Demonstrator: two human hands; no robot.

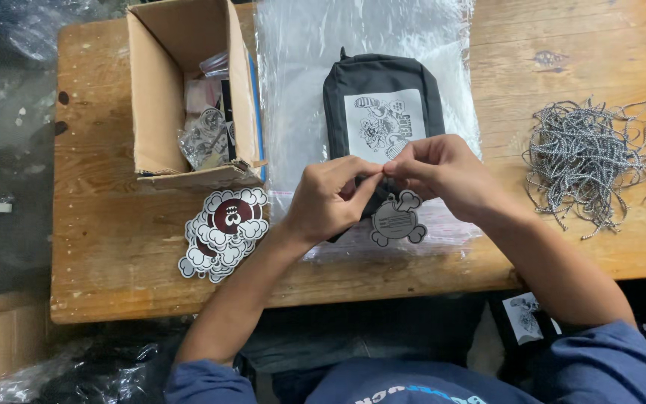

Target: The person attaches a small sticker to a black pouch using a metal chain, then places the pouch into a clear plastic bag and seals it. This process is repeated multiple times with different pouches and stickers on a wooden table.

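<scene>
Our left hand and right hand pinch the gray tag's cord at frame center above the black pouch; a slack pinch could drop it.

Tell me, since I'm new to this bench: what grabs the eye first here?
Both hands, left hand and right hand, pinch together at mid-table over a black pouch lying on clear plastic bags. Far right sits a tangled pile of speckled cords; left, an open cardboard box with cloud-shaped stickers below it.

The person wears a blue top with light lettering across the chest, sleeves pushed up, leaving bare forearms and hands.
</scene>
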